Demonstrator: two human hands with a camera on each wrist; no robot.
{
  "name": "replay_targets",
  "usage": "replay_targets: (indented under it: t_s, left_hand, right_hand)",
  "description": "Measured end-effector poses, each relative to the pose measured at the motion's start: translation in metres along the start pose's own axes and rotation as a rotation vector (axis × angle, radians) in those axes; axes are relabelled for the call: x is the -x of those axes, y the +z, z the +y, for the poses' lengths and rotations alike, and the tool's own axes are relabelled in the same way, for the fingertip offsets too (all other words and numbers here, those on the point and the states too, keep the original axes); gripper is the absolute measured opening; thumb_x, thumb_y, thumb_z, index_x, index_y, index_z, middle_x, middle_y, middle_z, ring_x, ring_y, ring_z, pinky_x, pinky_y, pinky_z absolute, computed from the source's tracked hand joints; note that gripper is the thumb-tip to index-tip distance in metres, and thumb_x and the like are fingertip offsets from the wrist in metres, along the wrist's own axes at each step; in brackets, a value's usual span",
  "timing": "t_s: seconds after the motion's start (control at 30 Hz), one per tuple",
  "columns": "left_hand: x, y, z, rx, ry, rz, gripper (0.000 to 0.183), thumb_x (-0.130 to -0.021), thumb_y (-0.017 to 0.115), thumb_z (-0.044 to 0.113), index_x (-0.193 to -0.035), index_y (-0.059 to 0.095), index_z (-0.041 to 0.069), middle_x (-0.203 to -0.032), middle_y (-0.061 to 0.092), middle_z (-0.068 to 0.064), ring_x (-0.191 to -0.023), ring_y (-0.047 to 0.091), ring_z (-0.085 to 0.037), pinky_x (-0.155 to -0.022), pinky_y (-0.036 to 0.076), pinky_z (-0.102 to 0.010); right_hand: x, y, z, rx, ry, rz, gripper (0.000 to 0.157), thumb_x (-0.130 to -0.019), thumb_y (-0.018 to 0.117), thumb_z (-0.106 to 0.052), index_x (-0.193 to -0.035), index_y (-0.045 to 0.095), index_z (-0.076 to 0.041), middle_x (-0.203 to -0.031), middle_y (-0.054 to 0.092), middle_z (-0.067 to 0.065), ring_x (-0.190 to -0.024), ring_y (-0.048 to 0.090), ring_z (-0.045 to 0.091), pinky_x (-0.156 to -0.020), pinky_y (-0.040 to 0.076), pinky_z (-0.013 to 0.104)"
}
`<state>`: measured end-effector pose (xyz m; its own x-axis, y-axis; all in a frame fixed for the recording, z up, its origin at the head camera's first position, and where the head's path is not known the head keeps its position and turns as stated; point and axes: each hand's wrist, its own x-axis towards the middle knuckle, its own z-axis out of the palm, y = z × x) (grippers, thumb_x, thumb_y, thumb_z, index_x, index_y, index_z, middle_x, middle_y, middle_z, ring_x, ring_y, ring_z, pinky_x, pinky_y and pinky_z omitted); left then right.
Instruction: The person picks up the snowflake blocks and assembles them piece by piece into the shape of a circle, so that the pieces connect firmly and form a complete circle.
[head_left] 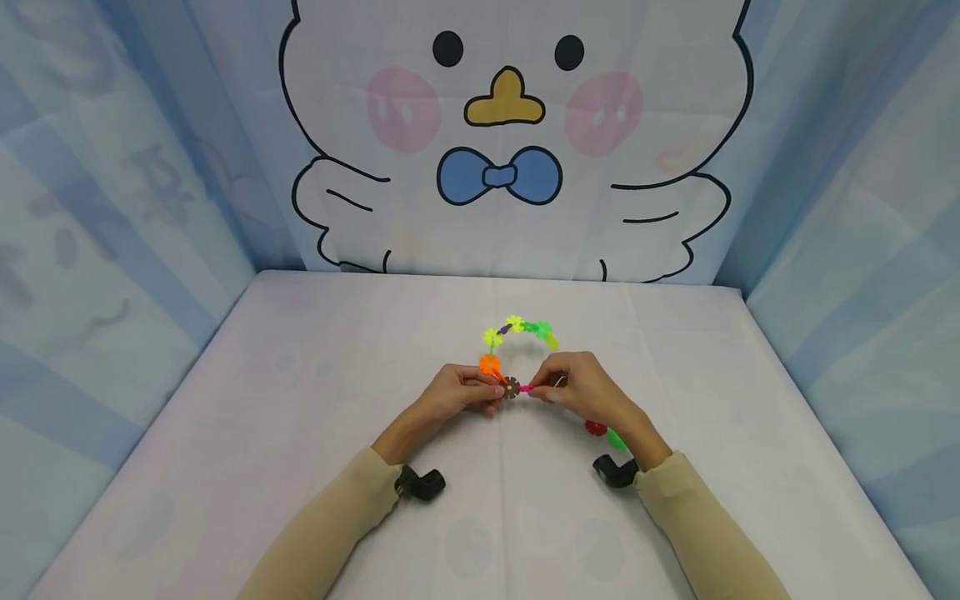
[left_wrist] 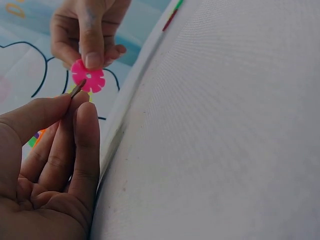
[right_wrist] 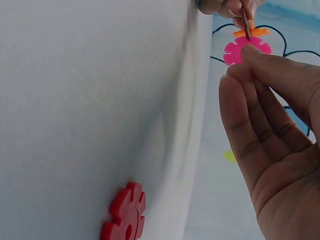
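Disc (left_wrist: 95,81), plain pink, in right hand (head_left: 588,386)

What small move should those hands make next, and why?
Probably press the pink disc onto the brown disc: the right hand pinches the pink one, the left hand the brown, and their edges meet crosswise, though how firmly isn't clear.

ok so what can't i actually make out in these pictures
- Green piece, head view: partly hidden by the right forearm.
- Red piece, right wrist view: lower part cut off by the bottom edge.
- Pink piece, left wrist view: top covered by the right hand.
- Brown piece, left wrist view: near end hidden in the left hand.
- Whether brown and pink are joined: too small in the head view.
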<state>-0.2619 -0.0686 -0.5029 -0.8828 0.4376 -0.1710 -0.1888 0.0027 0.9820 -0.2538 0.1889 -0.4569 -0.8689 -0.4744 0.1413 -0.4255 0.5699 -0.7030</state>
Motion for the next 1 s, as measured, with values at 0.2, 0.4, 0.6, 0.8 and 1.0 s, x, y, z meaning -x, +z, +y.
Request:
replay_targets:
  t_s: [0.2, 0.4, 0.6, 0.8, 1.0]
  left_hand:
    - [0.0007, -0.0003, 0.0008, 0.002, 0.008, -0.003, 0.02, -0.096, 0.077, 0.005, -0.111, 0.075, -0.008, -0.087, 0.081, -0.003, -0.071, 0.074, -0.011, -0.075, 0.065, -0.024]
    - [0.0, -0.0006, 0.0006, 0.009, 0.015, 0.002, 0.02, -0.095, 0.078, 0.005, -0.11, 0.075, -0.008, -0.086, 0.08, -0.002, -0.071, 0.073, -0.011, -0.075, 0.064, -0.023]
    - [0.0004, 0.0004, 0.002, 0.026, 0.008, 0.014, 0.016, -0.095, 0.078, 0.003, -0.107, 0.076, -0.007, -0.082, 0.079, -0.001, -0.069, 0.072, -0.011, -0.073, 0.064, -0.023]
    - [0.0018, 0.0007, 0.0023, 0.014, 0.008, 0.03, 0.015, -0.094, 0.078, 0.005, -0.105, 0.076, -0.006, -0.082, 0.079, -0.001, -0.067, 0.071, -0.011, -0.072, 0.063, -0.023]
    - [0.0014, 0.0002, 0.0027, -0.007, 0.004, 0.036, 0.017, -0.094, 0.079, 0.006, -0.107, 0.077, -0.005, -0.082, 0.08, -0.002, -0.067, 0.071, -0.01, -0.072, 0.063, -0.023]
  right_hand:
    - [-0.0004, 0.001, -0.0033, 0.014, -0.02, 0.009, 0.008, -0.088, 0.086, -0.007, -0.091, 0.082, -0.013, -0.09, 0.078, 0.001, -0.079, 0.069, 0.009, -0.071, 0.059, 0.02]
    - [-0.0006, 0.0028, -0.0033, 0.043, -0.061, 0.031, 0.009, -0.088, 0.086, -0.006, -0.09, 0.081, -0.013, -0.089, 0.077, 0.0, -0.079, 0.07, 0.007, -0.071, 0.06, 0.021]
    - [-0.0002, 0.005, -0.0049, 0.041, -0.089, 0.049, 0.009, -0.087, 0.086, -0.005, -0.089, 0.081, -0.013, -0.086, 0.077, 0.0, -0.075, 0.068, 0.005, -0.068, 0.059, 0.021]
    - [-0.0004, 0.0075, -0.0054, 0.047, -0.107, 0.056, 0.009, -0.087, 0.086, -0.003, -0.088, 0.081, -0.011, -0.084, 0.076, 0.0, -0.072, 0.066, 0.004, -0.067, 0.059, 0.021]
    - [-0.001, 0.009, -0.0054, 0.075, -0.125, 0.062, 0.011, -0.086, 0.087, -0.003, -0.086, 0.081, -0.012, -0.083, 0.075, 0.0, -0.07, 0.063, 0.003, -0.065, 0.056, 0.021]
